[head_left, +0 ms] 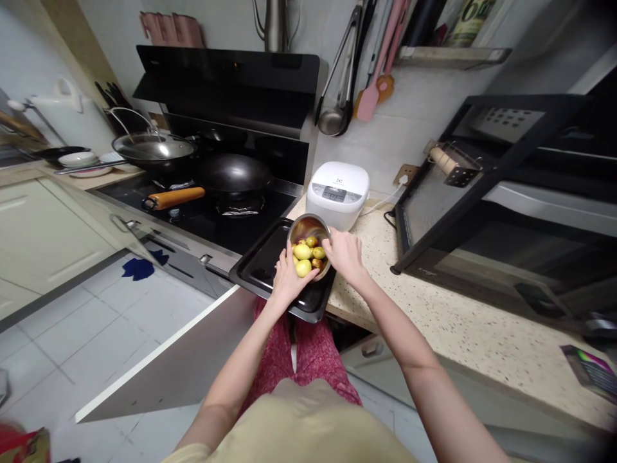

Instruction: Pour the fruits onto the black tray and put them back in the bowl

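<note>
A round, shiny steel bowl is sitting between both hands, over a black rectangular tray with a raised rim; whether its base is touching the tray, the view is not showing. Inside, smooth egg-shaped pieces, yellow with some browner ones, are lying heaped together. The bowl is probably weighing moderately in the hands, stiff and hard to dent, its polished wall likely turning slippery if wet. The pieces are looking firm, likely to be rolling if the bowl tips. The wall's left and right sides seem to be offering the best hold, with the rim serving as a ledge for the fingers.

The bare left hand is cupping the near left side, half open around the wall, its fingers pointing to the far side and its thumb reaching right along the near edge. The bare right hand is curling more tightly over the right rim, its knuckles facing up and its fingertips partly hidden. Both forearms are stretching forward and converging on the bowl. A white, rounded rice cooker is standing just beyond, on the far right.
</note>
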Tool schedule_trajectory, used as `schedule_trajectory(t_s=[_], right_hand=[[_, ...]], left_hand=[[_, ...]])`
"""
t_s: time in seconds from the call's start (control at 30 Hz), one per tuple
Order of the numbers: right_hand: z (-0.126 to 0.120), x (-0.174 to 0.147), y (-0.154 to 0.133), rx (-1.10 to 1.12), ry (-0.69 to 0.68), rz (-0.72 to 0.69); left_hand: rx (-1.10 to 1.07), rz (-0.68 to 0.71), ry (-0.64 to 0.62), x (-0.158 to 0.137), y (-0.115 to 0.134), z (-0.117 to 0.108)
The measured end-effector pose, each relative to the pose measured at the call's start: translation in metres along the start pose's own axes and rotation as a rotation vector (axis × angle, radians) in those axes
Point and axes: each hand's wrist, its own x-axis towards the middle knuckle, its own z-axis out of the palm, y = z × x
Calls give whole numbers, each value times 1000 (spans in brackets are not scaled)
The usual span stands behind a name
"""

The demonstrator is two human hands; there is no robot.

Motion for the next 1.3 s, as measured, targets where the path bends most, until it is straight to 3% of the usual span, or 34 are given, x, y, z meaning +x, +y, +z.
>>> schedule_trajectory(t_s=[0.17, 0.3, 0.6, 1.0, 1.3], right_hand=[[-7, 4, -2, -39, 40, -1], [-11, 5, -1, -53, 70, -12], [-16, 10, 6, -61, 59, 7], [-20, 12, 12, -55, 116, 84], [-34, -7, 44, 13, 248, 236]], left_hand=[[217, -124, -134, -2, 14, -12], [309, -116, -184, -3, 19, -17], [386, -39, -177, -5, 15, -18], [407, -62, -194, -5, 17, -19], [483, -20, -194, -7, 20, -20]])
